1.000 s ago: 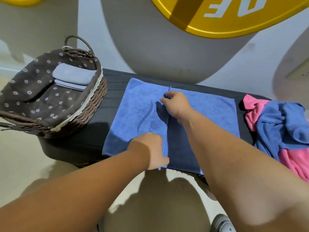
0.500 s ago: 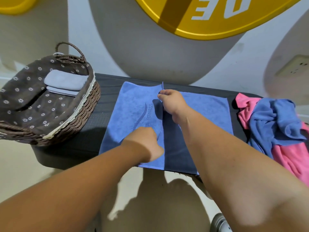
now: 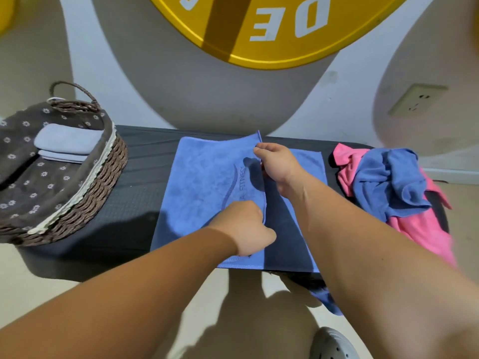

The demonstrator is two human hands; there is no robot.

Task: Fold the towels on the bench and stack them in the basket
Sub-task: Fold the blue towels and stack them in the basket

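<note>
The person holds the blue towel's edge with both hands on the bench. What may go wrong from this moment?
1. The edge pinched by the left hand and right hand curves, so the blue towel may fold crooked.
2. Its near edge hangs past the front of the bench and might slide off.
3. The pink and blue pile droops over the right end; the right arm could knock it down.

Plush matt cloth towel (image 3: 207, 182); woven wicker basket (image 3: 98, 187); textured matt bench (image 3: 134, 193).

Bench (image 3: 145, 182): bare dark strip between wicker basket (image 3: 103, 167) and blue towel (image 3: 207, 177), passable. Basket blocks the left end, the pink and blue towel heap (image 3: 388, 182) the right. Wall (image 3: 207, 99) close behind.
</note>
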